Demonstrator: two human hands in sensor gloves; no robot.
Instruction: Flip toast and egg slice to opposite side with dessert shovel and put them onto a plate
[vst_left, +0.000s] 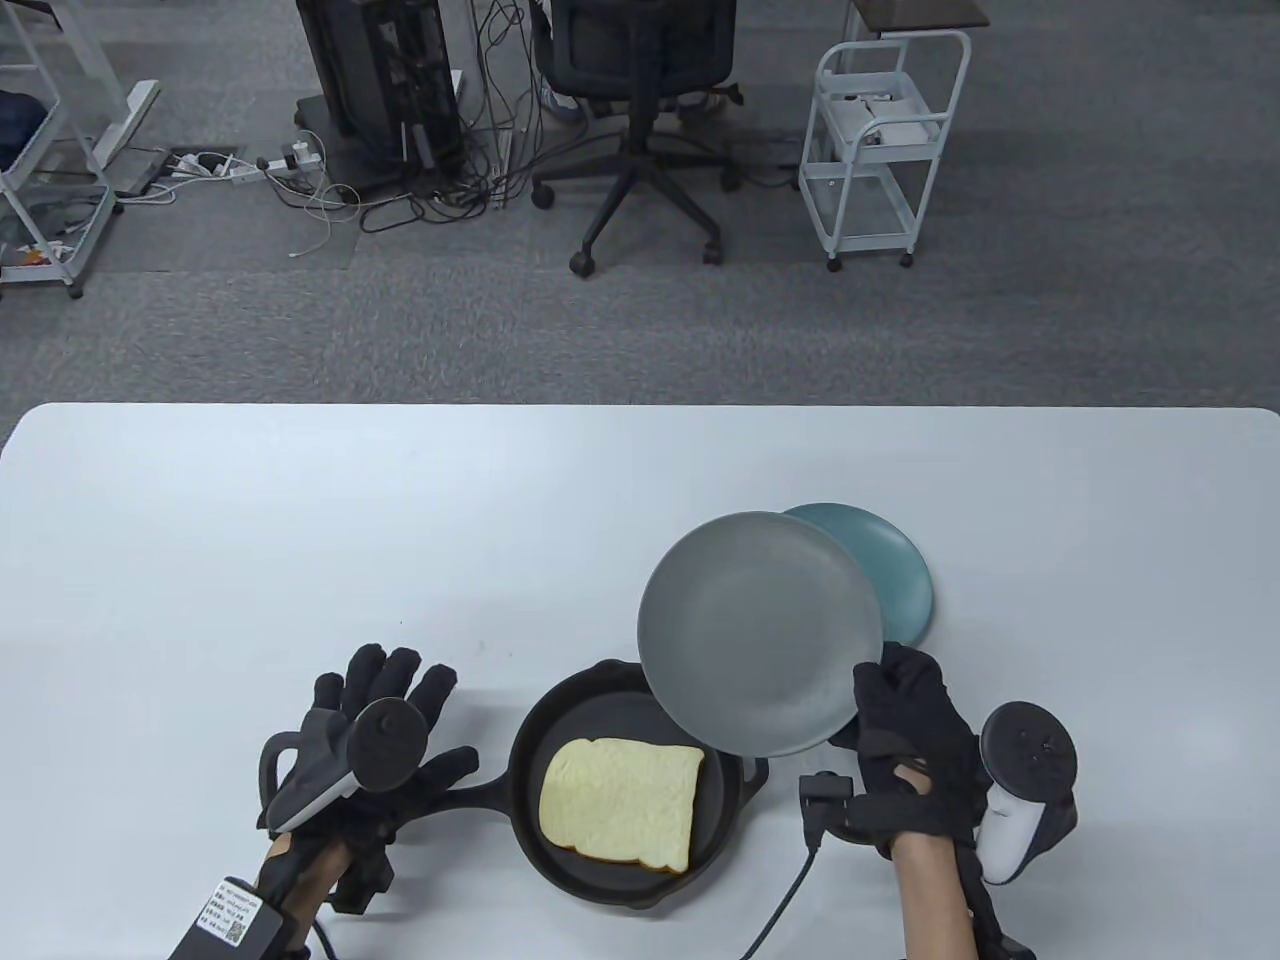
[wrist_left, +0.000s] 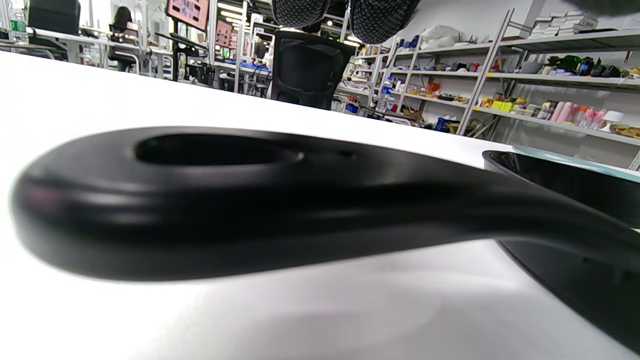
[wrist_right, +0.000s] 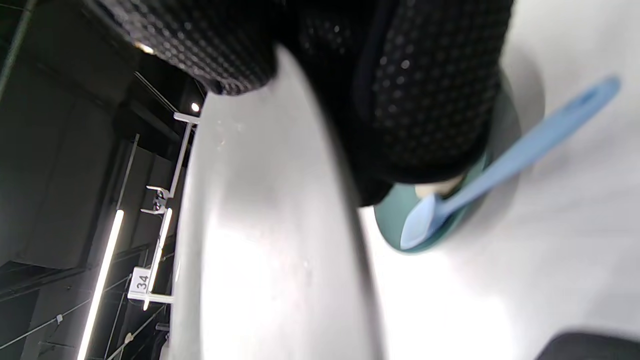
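A black cast-iron pan (vst_left: 528, 770) sits near the table's front edge with a slice of toast (vst_left: 620, 805) lying flat in it. My left hand (vst_left: 385, 715) is spread with straight fingers over the pan's handle (wrist_left: 225, 200). My right hand (vst_left: 905, 715) grips the rim of a grey plate (vst_left: 760, 630), held tilted above the pan's far right side. Behind it a teal plate (vst_left: 890, 565) lies on the table. In the right wrist view a light blue dessert shovel (wrist_right: 510, 160) rests on the teal plate (wrist_right: 395, 222). A pale bit beside it is mostly hidden by my glove.
The white table (vst_left: 300, 520) stretches left of and behind the pan. A black cable (vst_left: 790, 890) runs from my right wrist toward the front edge. Beyond the table stand an office chair (vst_left: 640, 90) and a white cart (vst_left: 880, 150).
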